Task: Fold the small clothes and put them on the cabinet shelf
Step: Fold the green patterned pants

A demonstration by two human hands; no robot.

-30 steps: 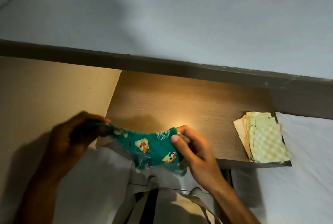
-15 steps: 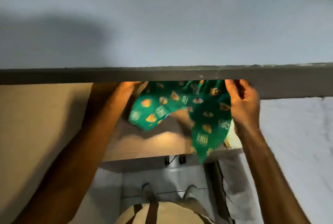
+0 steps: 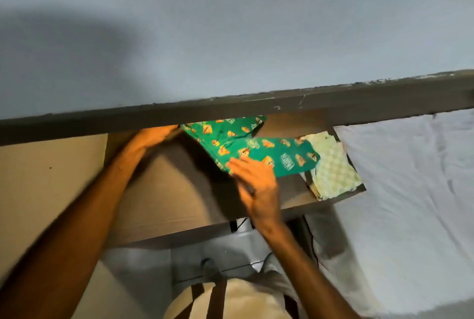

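Observation:
A small green garment (image 3: 259,149) with yellow cartoon prints lies spread on the wooden cabinet shelf (image 3: 179,198), its right end overlapping a folded pale green checked cloth stack (image 3: 333,172). My left hand (image 3: 154,136) is at the garment's far left corner, partly hidden under the grey upper board; whether it grips the cloth I cannot tell. My right hand (image 3: 254,185) lies with fingers spread on the garment's near edge, pressing it flat.
A grey board (image 3: 256,111) overhangs the shelf's back, with a pale blue surface (image 3: 230,36) above it. White bedding (image 3: 410,190) lies to the right. A beige panel (image 3: 46,177) stands at the left. My feet and the floor show below the shelf.
The garment went from held up under the board by both hands to lying spread on the shelf. My right hand let go of its top and came down onto its near edge.

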